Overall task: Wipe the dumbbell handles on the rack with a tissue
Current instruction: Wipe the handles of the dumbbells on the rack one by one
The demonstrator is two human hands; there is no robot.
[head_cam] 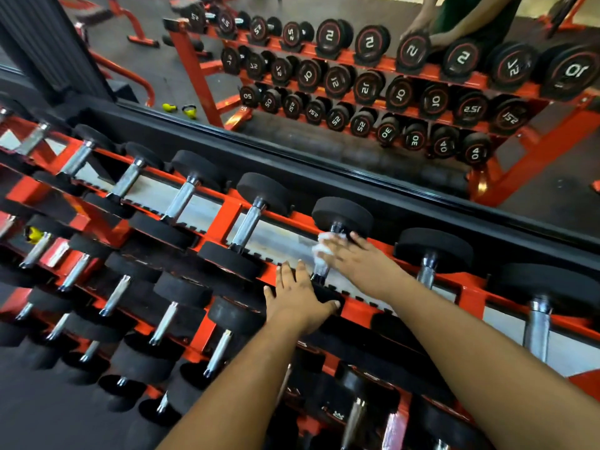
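A red three-tier rack point(227, 219) holds rows of black dumbbells with chrome handles. On the top tier, my right hand point(354, 258) presses a white tissue point(323, 248) against the chrome handle point(321, 271) of one dumbbell, just below its far head point(342, 216). The tissue is wrapped over the upper part of that handle. My left hand point(298, 300) rests flat, fingers spread, on the near head of the same dumbbell and covers most of it.
Neighbouring dumbbells point(250, 222) point(428, 264) sit close on both sides. A wall mirror point(357, 92) behind the rack reflects the rack, numbered weights and a person's arms. Lower tiers with more dumbbells point(168, 319) lie below my forearms.
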